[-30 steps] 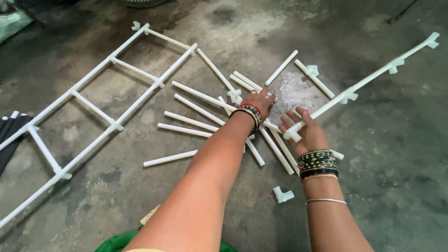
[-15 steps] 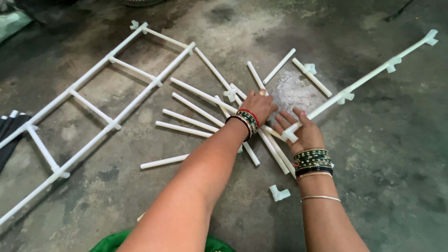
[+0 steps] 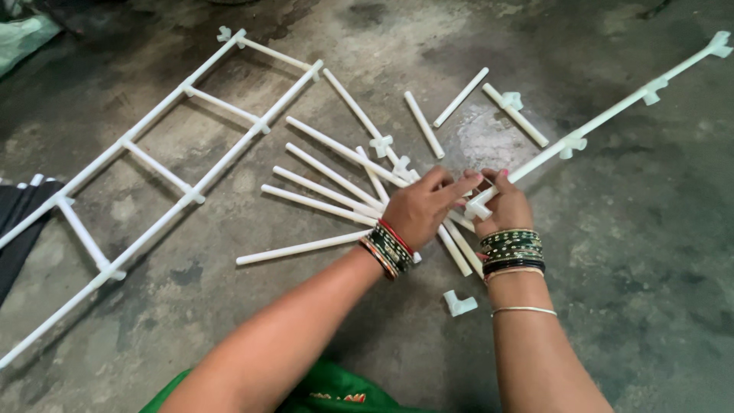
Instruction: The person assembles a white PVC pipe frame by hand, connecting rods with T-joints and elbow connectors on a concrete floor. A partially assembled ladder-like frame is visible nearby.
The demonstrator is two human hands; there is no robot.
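My right hand (image 3: pixel 505 210) grips the near end of a long white pipe (image 3: pixel 612 115) that carries several tee fittings and runs up to the far right. My left hand (image 3: pixel 424 206) has come in beside it. Its fingers close on the fitting at that same pipe end (image 3: pixel 478 208), and what lies under them is hidden. Both wrists wear stacked bangles. Loose short white pipes (image 3: pixel 329 180) lie fanned out on the concrete floor just left of and under my hands.
A ladder-shaped frame of joined white pipes (image 3: pixel 153 153) lies at the left. One short pipe (image 3: pixel 423 122), another (image 3: pixel 461 97) and a pipe with a tee (image 3: pixel 516 115) lie beyond my hands. A white elbow fitting (image 3: pixel 460 304) sits near my right forearm. Dark fabric (image 3: pixel 15 222) is at the left edge.
My left hand pulled back from the far short pipes, turning one of them, and came over to the right hand at the long pipe's end. The long pipe's near end rose slightly.
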